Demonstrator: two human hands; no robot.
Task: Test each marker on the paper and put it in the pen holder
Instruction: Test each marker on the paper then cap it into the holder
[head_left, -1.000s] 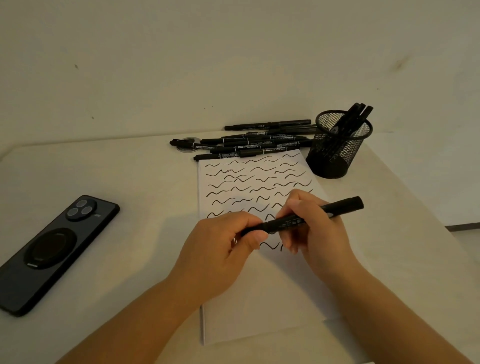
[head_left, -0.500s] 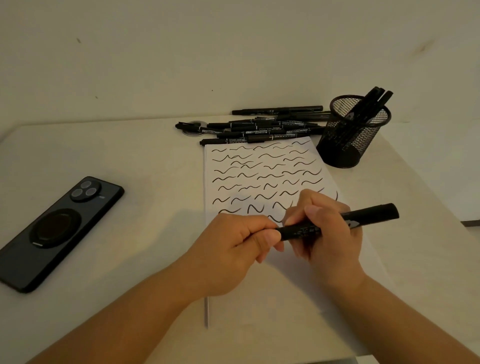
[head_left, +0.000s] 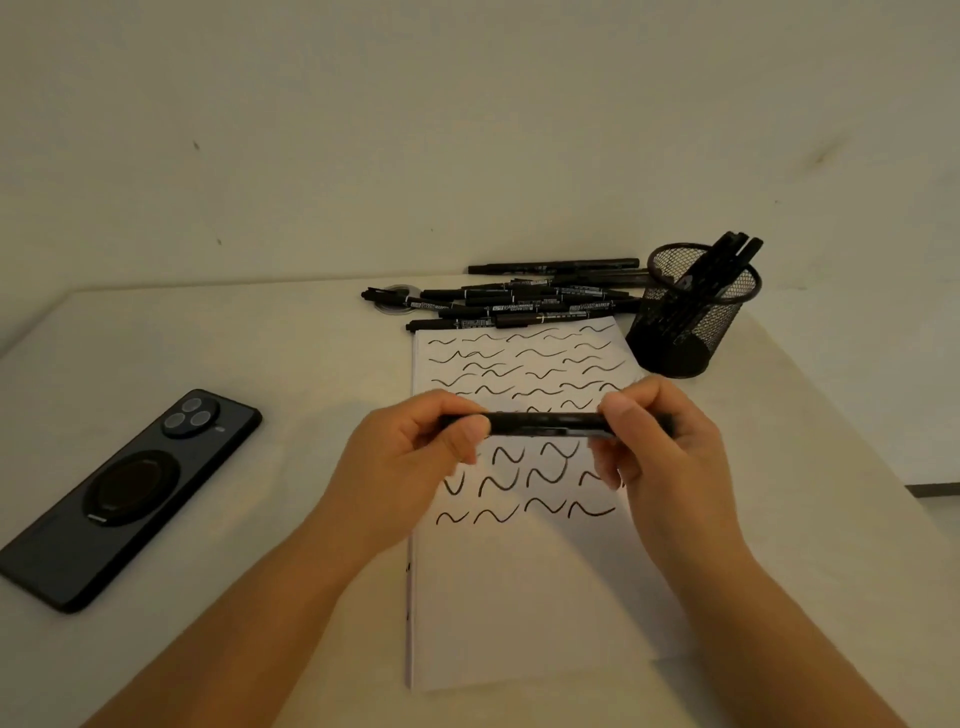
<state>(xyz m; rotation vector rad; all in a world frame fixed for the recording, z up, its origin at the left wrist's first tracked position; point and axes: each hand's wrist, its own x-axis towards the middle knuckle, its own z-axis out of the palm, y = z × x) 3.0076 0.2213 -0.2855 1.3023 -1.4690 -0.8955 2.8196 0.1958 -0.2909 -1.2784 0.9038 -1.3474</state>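
A black marker (head_left: 545, 423) is held level above the white paper (head_left: 524, 587). My left hand (head_left: 415, 462) pinches its left end and my right hand (head_left: 660, 452) pinches its right end. Whether its cap is on I cannot tell. The paper carries several rows of black squiggles. Behind the paper's far edge lies a pile of black markers (head_left: 514, 304). At the paper's far right corner stands the black mesh pen holder (head_left: 685, 322), with a few markers leaning in it.
A black phone (head_left: 124, 493) lies face down on the left of the white table (head_left: 249, 364). A small round disc (head_left: 397, 300) sits under the left end of the marker pile. The wall runs close behind the table; the table's right edge slants past the holder.
The marker has swung from slanting up to the right to level, and both hands have lifted it off the paper. The squiggles under them now show.
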